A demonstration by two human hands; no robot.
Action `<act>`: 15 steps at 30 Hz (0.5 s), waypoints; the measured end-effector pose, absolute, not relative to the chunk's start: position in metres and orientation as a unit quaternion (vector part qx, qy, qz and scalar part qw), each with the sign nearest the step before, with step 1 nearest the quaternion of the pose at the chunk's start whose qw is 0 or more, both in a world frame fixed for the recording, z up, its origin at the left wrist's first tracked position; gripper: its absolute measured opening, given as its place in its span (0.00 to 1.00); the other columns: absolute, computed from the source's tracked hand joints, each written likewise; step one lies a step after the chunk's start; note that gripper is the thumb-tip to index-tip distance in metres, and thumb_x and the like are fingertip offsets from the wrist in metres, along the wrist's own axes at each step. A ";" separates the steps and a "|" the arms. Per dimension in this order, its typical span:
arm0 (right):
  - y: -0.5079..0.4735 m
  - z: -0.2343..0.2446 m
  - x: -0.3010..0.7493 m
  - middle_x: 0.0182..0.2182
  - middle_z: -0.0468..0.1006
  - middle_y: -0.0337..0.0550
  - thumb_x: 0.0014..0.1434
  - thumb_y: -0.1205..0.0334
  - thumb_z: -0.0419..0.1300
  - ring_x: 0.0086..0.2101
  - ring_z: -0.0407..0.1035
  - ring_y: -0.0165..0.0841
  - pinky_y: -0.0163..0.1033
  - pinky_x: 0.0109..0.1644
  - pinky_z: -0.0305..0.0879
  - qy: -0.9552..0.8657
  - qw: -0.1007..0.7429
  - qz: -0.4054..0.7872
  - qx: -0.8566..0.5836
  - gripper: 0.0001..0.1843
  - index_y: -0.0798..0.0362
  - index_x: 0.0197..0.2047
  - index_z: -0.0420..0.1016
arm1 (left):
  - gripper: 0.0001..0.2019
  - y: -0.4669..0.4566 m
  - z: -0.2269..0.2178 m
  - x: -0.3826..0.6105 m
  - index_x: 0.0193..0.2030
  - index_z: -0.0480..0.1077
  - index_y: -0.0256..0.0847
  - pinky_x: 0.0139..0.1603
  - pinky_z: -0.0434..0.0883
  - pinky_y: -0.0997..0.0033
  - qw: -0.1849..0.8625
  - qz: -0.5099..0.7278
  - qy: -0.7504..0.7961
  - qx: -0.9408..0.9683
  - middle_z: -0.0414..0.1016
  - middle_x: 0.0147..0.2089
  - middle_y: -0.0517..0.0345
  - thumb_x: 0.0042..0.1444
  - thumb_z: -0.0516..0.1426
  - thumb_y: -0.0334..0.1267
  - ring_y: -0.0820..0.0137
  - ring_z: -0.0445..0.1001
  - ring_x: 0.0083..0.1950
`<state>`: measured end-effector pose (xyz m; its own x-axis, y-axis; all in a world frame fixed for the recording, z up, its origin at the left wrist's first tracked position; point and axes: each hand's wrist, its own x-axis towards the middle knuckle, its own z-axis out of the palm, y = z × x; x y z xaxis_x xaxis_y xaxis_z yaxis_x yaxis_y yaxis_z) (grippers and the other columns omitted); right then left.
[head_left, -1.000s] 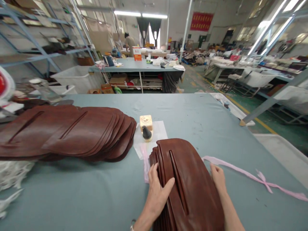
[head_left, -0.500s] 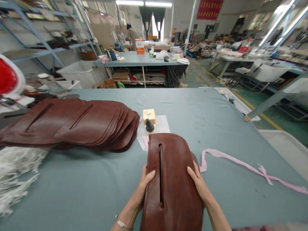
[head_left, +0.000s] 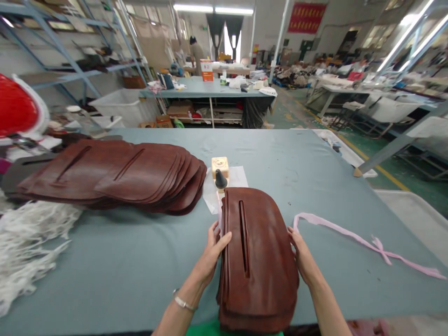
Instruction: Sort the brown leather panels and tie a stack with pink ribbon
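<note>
A stack of brown leather panels [head_left: 268, 247], the top one with a long slit, lies on the table in front of me. My left hand [head_left: 213, 249] grips its left edge, thumb on top and fingers along the side. At the opposite edge, my right hand [head_left: 299, 247] holds the stack with curled fingers; part of that hand is hidden. A pink cloth strip [head_left: 341, 236] runs from beside the stack toward the right. Just beyond the stack stand a cream-coloured block [head_left: 220, 165] and a black cone-shaped tip [head_left: 220, 179], on a white sheet [head_left: 240, 177].
More slit brown leather panels [head_left: 147, 175] lie fanned out at the left. White stringy material [head_left: 35, 238] sits near the left edge, below a red round object [head_left: 17, 107]. A second table [head_left: 196, 88] stands behind, with a box [head_left: 206, 70] on it.
The leather stack has come down flatter onto the table, and its layered left edge now shows. My right thumb has slid off the top to the right side.
</note>
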<state>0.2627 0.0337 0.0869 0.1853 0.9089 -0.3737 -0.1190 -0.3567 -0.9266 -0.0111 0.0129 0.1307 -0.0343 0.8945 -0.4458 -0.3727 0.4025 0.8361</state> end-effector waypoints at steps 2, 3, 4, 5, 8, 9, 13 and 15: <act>0.031 0.093 0.262 0.60 0.66 0.44 0.54 0.34 0.54 0.60 0.56 0.44 0.50 0.58 0.60 -0.300 0.469 0.566 -0.608 0.35 0.44 0.60 0.64 | 0.37 0.012 0.131 -0.014 0.65 0.49 0.49 0.65 0.56 0.56 0.637 0.487 0.542 0.251 0.52 0.69 0.48 0.53 0.60 0.54 0.56 0.55 0.68; 0.029 0.095 0.261 0.59 0.67 0.44 0.53 0.34 0.54 0.60 0.57 0.44 0.49 0.57 0.61 -0.293 0.470 0.568 -0.608 0.36 0.43 0.60 0.64 | 0.36 0.012 0.131 -0.016 0.65 0.50 0.50 0.66 0.54 0.54 0.633 0.485 0.548 0.254 0.51 0.69 0.49 0.53 0.59 0.55 0.56 0.53 0.69; 0.028 0.097 0.260 0.59 0.67 0.44 0.53 0.34 0.54 0.60 0.57 0.44 0.49 0.57 0.62 -0.290 0.468 0.570 -0.610 0.36 0.43 0.59 0.64 | 0.35 0.011 0.130 -0.017 0.65 0.50 0.51 0.66 0.52 0.51 0.632 0.479 0.553 0.255 0.50 0.70 0.50 0.54 0.58 0.56 0.56 0.51 0.69; 0.028 0.098 0.259 0.59 0.67 0.43 0.53 0.34 0.54 0.60 0.57 0.44 0.48 0.57 0.62 -0.293 0.462 0.572 -0.611 0.36 0.43 0.59 0.64 | 0.34 0.011 0.129 -0.018 0.65 0.50 0.53 0.67 0.49 0.48 0.630 0.476 0.560 0.253 0.50 0.70 0.52 0.54 0.56 0.57 0.56 0.49 0.70; 0.028 0.099 0.257 0.61 0.65 0.39 0.53 0.34 0.53 0.61 0.56 0.41 0.47 0.59 0.60 -0.326 0.446 0.574 -0.605 0.33 0.41 0.57 0.66 | 0.31 0.008 0.124 -0.024 0.64 0.51 0.54 0.67 0.43 0.43 0.617 0.477 0.577 0.243 0.48 0.70 0.53 0.56 0.52 0.58 0.57 0.43 0.72; 0.029 0.099 0.257 0.61 0.65 0.38 0.52 0.33 0.53 0.61 0.56 0.42 0.48 0.59 0.60 -0.334 0.438 0.569 -0.610 0.34 0.41 0.57 0.67 | 0.31 0.006 0.122 -0.026 0.64 0.52 0.54 0.67 0.42 0.43 0.611 0.480 0.584 0.236 0.48 0.70 0.53 0.55 0.52 0.59 0.57 0.42 0.72; 0.033 0.104 0.254 0.62 0.63 0.42 0.43 0.25 0.50 0.60 0.57 0.48 0.54 0.54 0.65 -0.331 0.384 0.506 -0.697 0.44 0.35 0.60 0.62 | 0.31 -0.004 0.116 -0.041 0.61 0.58 0.50 0.67 0.46 0.46 0.598 0.479 0.604 0.220 0.51 0.69 0.51 0.53 0.54 0.59 0.56 0.45 0.71; 0.036 0.108 0.250 0.64 0.58 0.39 0.43 0.23 0.48 0.60 0.57 0.43 0.52 0.53 0.65 -0.378 0.364 0.494 -0.693 0.45 0.28 0.63 0.54 | 0.30 -0.010 0.117 -0.051 0.58 0.61 0.48 0.67 0.48 0.48 0.595 0.479 0.608 0.218 0.54 0.68 0.52 0.52 0.54 0.59 0.57 0.47 0.70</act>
